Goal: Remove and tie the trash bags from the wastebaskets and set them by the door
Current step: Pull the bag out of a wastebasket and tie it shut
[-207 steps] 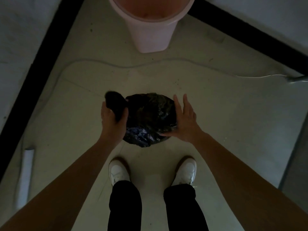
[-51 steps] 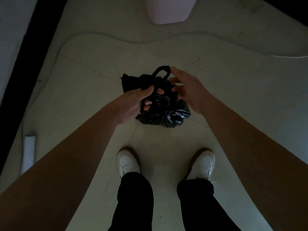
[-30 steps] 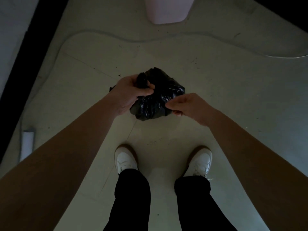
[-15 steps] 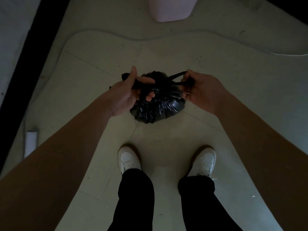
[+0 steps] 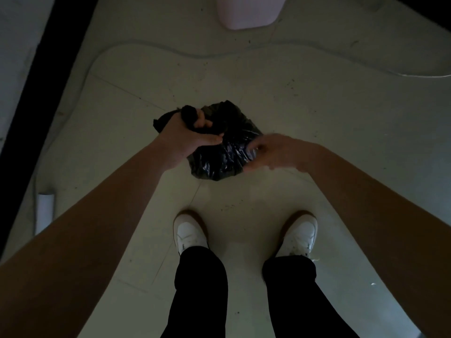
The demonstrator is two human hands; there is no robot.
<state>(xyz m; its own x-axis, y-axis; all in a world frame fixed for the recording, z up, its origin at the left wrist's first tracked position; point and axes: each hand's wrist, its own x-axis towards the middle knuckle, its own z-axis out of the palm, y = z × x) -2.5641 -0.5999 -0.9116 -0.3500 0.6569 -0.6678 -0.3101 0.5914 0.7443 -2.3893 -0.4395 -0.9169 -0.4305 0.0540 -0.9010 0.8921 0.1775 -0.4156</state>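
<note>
A small black trash bag, full and shiny, hangs in the air in front of me above the floor. My left hand is closed around the twisted neck of the bag at its upper left. A loose black end sticks out behind the fist. My right hand is blurred and rests against the bag's right side, fingers on the plastic. The pink wastebasket stands on the floor at the top, only its base in view.
A thin white cable snakes across the pale floor beyond the bag. A black skirting strip runs along the left wall. A white tube lies by it. My white shoes stand below the bag.
Half a second ago both hands pulled two black ends apart above the bag. Now the left fist holds the bunched neck and the right hand has dropped to the bag's side.
</note>
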